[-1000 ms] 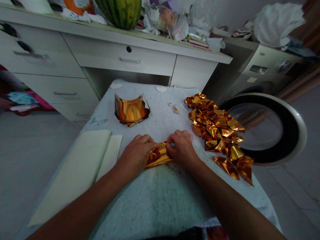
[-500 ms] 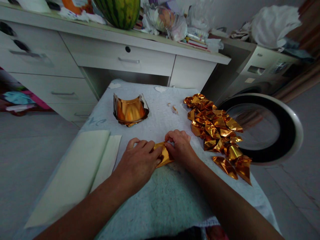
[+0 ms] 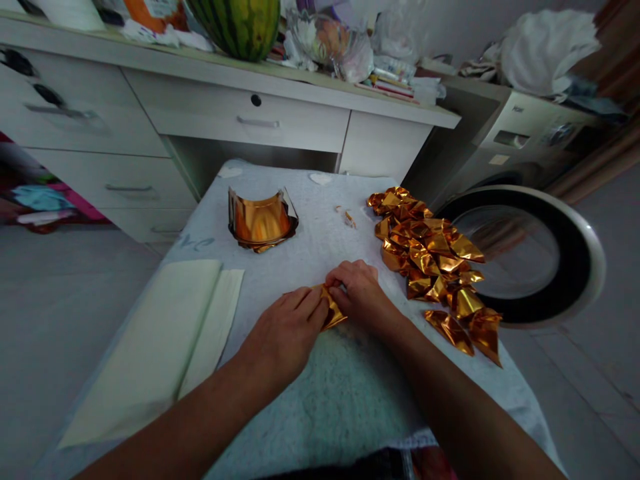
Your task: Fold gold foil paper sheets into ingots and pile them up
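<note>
A piece of gold foil (image 3: 334,316) lies on the cloth-covered table between my hands, partly hidden under them. My left hand (image 3: 293,323) rests over its left side with the fingers together, pressing on it. My right hand (image 3: 357,290) pinches the foil's upper edge with bent fingers and thumb. Beyond my left hand stands a curved stack of gold foil sheets (image 3: 263,220). To the right is a pile of folded gold foil pieces (image 3: 433,250). Pale paper sheets (image 3: 145,333) lie at the left.
Small foil scraps (image 3: 349,219) lie mid-table. Behind the table (image 3: 320,393) stands a white desk (image 3: 300,123) with a watermelon (image 3: 240,27) and bags on top. A washing machine's open round door (image 3: 565,253) is close to the table's right edge.
My left hand has slid slightly right over the foil, its fingers now closer together and nearer my right hand. My right hand has shifted a little left. Less of the foil shows.
</note>
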The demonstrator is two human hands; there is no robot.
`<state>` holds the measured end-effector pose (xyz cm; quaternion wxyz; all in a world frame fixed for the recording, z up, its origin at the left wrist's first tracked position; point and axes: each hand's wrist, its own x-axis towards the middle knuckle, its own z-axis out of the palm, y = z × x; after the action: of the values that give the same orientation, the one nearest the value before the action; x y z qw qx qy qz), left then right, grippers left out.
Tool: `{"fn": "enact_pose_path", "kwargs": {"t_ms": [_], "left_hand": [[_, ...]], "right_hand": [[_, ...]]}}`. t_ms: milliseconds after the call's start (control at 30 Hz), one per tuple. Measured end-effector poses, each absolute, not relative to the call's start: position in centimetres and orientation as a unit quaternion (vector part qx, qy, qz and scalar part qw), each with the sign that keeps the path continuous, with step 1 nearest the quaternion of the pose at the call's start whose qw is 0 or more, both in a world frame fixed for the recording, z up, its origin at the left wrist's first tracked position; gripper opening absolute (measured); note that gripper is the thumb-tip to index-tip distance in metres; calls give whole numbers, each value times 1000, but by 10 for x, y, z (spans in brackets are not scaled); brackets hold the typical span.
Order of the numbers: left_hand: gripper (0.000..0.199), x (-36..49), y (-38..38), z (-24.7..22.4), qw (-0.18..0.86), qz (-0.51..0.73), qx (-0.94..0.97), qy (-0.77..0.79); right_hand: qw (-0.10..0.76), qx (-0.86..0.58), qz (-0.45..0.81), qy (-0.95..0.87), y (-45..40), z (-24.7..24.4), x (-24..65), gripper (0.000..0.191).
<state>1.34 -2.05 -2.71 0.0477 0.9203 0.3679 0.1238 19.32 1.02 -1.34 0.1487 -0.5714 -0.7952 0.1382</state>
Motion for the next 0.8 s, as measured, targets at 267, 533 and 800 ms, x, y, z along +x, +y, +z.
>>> {"fn": "enact_pose_path", "kwargs": {"t_ms": [267, 533, 800], "left_hand": [[29, 15, -30, -24, -31, 87, 929, 359], [43, -1, -45, -35, -98, 105, 942, 304], [47, -29, -51, -36, -66, 95, 951, 288]], "right_hand": [[115, -537, 106, -829, 0, -8, 196, 13], [89, -535, 78, -836, -2, -11, 197, 18], [78, -543, 70, -833, -9, -5, 194, 22]]}}
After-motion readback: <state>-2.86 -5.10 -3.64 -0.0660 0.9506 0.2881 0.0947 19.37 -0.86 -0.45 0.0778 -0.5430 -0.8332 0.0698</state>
